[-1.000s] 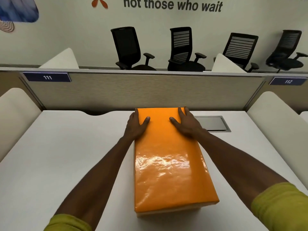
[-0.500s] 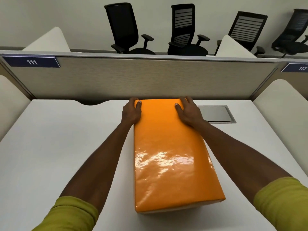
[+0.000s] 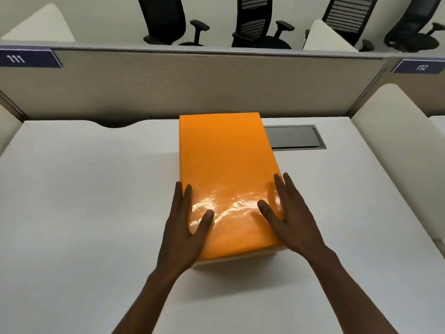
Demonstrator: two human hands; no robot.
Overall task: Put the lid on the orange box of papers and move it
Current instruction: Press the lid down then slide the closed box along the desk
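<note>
Hands [image 3: 185, 227] moved to lid's [image 3: 226, 169] near end.

We see glossy, smooth orange lid [image 3: 226, 179] w/ glare; matt white desk [image 3: 84, 201]; partition [image 3: 192, 88] looks like woven cloth; grommet [image 3: 295, 137] satin metal.

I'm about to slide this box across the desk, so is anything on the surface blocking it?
Nothing visible does. The orange box sits on bare white desk, left hand and right hand on its near corners. Only the flush cable hatch lies right of its far end.
</note>
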